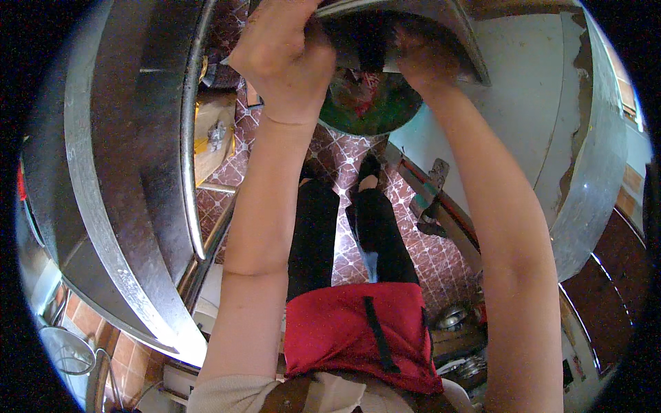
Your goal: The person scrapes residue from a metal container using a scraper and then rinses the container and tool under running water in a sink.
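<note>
My left hand [289, 62] is raised at the top of the view with its fingers curled at the left end of a dark, curved metal vessel [470, 57]; its fingertips are hidden. My right hand [426, 59] is blurred and in shadow against the vessel's dark hollow, and whether it grips anything is unclear. A black strip [373, 49] shows between the two hands. Below them, a round, green-toned bin [384, 126] stands on the floor with something red [365, 100] in it.
A dark counter with a metal edge [192, 155] runs along my left. Beneath it sits a taped cardboard box [217, 137]. A pale panel with a ragged edge [521, 88] rises at right. Red patterned tiles [351, 263] cover the floor. Metal utensils [454, 317] lie low on the right.
</note>
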Demonstrator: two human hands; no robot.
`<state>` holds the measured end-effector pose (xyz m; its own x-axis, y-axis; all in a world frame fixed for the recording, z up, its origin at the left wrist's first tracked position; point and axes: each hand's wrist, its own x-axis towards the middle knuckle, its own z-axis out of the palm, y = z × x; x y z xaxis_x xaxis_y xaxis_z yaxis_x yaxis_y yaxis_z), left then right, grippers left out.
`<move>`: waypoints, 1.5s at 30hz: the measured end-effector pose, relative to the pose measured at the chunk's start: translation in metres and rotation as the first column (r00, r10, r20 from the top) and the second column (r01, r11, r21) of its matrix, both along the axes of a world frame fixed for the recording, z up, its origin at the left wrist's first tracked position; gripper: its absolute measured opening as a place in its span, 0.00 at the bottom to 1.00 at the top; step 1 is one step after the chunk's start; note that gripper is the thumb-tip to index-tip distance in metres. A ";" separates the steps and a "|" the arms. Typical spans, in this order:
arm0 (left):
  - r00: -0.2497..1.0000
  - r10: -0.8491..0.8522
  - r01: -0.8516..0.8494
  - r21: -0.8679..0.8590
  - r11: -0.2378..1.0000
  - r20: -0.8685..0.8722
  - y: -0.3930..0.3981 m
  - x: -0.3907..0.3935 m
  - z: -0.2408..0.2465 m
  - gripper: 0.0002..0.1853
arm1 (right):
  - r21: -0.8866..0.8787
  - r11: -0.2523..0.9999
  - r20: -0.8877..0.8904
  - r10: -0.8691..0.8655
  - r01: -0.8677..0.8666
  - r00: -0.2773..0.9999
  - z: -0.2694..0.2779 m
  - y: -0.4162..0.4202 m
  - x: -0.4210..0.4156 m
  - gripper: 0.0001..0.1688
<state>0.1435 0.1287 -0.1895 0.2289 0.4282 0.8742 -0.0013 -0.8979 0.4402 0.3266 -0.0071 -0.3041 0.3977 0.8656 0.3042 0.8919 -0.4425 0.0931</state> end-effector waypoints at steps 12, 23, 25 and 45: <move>0.999 0.025 -0.027 0.113 0.993 0.026 0.011 0.011 0.006 0.14 | -0.253 0.950 0.033 -0.182 0.184 0.983 0.013 -0.031 -0.060 0.28; 1.000 0.024 -0.024 0.096 0.995 0.003 0.021 0.017 0.011 0.13 | -0.338 0.923 -0.384 -0.312 0.182 0.869 0.023 -0.034 -0.097 0.29; 1.000 0.024 -0.024 0.112 0.993 0.003 0.026 0.017 0.004 0.13 | -0.249 0.946 -0.385 -0.294 0.208 0.875 0.014 -0.043 -0.092 0.27; 0.996 0.002 -0.003 0.019 1.000 0.084 0.024 0.024 0.019 0.14 | 0.244 0.835 -0.575 -0.285 0.493 0.767 -0.103 -0.064 -0.073 0.23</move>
